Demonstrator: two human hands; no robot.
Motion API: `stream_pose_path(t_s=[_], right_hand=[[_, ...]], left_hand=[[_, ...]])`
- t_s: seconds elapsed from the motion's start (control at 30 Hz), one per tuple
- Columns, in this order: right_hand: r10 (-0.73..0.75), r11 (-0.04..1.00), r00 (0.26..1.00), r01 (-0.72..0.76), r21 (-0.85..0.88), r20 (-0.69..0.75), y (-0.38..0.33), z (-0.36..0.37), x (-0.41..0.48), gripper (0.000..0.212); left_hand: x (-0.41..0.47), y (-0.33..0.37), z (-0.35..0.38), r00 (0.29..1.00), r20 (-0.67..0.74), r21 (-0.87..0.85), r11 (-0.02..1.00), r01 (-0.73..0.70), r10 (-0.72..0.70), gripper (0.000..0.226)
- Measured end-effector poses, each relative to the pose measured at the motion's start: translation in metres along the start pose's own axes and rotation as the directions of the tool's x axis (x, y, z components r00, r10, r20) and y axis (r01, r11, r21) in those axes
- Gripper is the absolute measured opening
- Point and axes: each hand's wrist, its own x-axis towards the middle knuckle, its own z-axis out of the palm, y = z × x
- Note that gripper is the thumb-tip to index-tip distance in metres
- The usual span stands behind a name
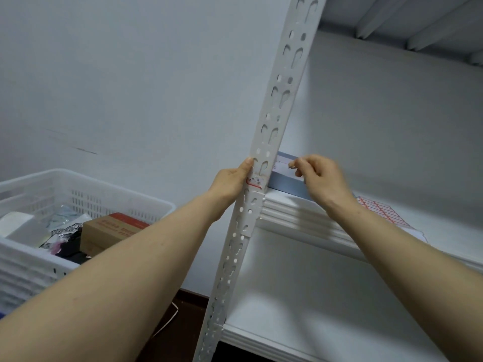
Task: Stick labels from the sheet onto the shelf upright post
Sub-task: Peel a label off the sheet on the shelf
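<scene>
**One label on, more to go**

Forearms fill my near view. My left hand (236, 178) wraps the post (271, 121), thumb beside a red-edged label (254, 182) already stuck on. My right hand (320, 176) pinches something small, fingertips together; too blurred to call a label. Sheet (379, 209) lies on the shelf (300, 212), mostly full.

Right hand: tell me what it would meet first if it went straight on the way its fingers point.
Probably the shelf upright post. The right hand points left toward it, above the blue-grey box; depth is unclear.
</scene>
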Motion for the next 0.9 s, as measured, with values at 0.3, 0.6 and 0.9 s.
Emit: stream_pose_path(t_s=[0.3, 0.6, 0.9], right_hand=[[0.462, 0.632, 0.86, -0.49, 0.6, 0.215, -0.002, -0.037, 0.008, 0.028], [0.454, 0.443, 0.863, -0.435, 0.784, 0.222, 0.025, -0.066, 0.026, 0.015], [0.463, 0.362, 0.838, -0.476, 0.801, 0.289, 0.049, -0.077, 0.047, 0.018]], left_hand=[[-0.03, 0.03, 0.042, 0.688, -0.223, 0.485, 0.691, -0.537, 0.691, 0.031], [-0.007, 0.061, 0.109, 0.882, -0.056, 0.333, 0.842, -0.425, 0.467, 0.035], [0.028, 0.06, 0.129, 0.952, -0.092, 0.244, 0.933, -0.264, 0.293, 0.032]])
